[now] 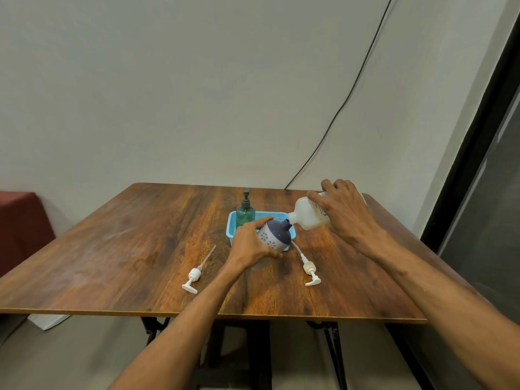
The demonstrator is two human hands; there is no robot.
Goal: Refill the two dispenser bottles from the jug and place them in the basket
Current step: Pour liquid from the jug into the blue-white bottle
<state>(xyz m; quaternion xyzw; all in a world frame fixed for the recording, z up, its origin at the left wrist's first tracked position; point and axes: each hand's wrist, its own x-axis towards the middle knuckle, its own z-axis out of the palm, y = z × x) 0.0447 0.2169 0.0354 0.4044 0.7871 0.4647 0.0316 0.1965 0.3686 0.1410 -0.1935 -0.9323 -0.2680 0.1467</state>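
My left hand grips a round dispenser bottle with a dark top and a white flower-patterned body, tilted toward the right. My right hand holds a translucent white jug tipped on its side, its mouth touching the bottle's open neck. A green pump bottle stands upright in the back left corner of the blue basket, just behind the tilted bottle. Two white pump heads with tubes lie on the table, one to the left and one to the right.
The wooden table stands against a pale wall. A black cable runs down the wall to the table's back edge. A dark red piece of furniture stands at the left, and a dark panel at the right.
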